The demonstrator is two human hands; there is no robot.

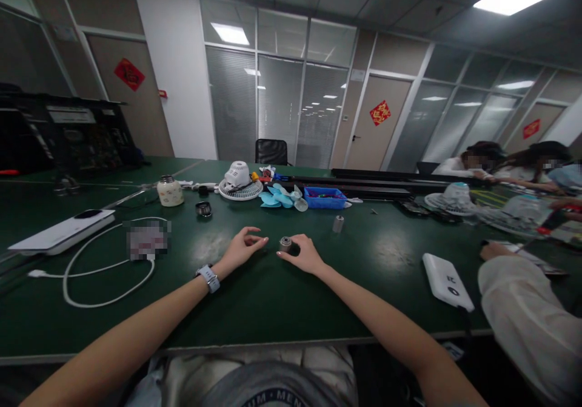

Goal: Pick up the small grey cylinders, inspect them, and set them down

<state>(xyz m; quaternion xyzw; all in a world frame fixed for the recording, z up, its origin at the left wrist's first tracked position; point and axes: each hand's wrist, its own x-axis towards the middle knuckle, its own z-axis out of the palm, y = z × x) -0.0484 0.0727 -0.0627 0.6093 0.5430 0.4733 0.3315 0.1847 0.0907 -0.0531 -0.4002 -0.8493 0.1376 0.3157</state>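
My right hand point(305, 254) grips a small grey metal cylinder point(285, 245) between thumb and fingers, low over the green table. The cylinder is upright, with a dark round fitting on its top. Just to its left, my left hand point(245, 249) is open and holds nothing, its fingers curved and its thumb apart from them. A watch with a pale strap point(209, 278) is on my left wrist. A second, similar metal cylinder point(337, 224) stands on the table beyond my right hand.
Farther back are a white fan housing point(237, 179), light-blue fan blades point(277, 196), a blue tray point(325, 199), a dark ring-shaped part point(204, 208) and a cream jar point(170, 191). A white power bank point(448, 281) lies right, near a co-worker's sleeve point(522, 310). A white cable point(109, 304) loops left.
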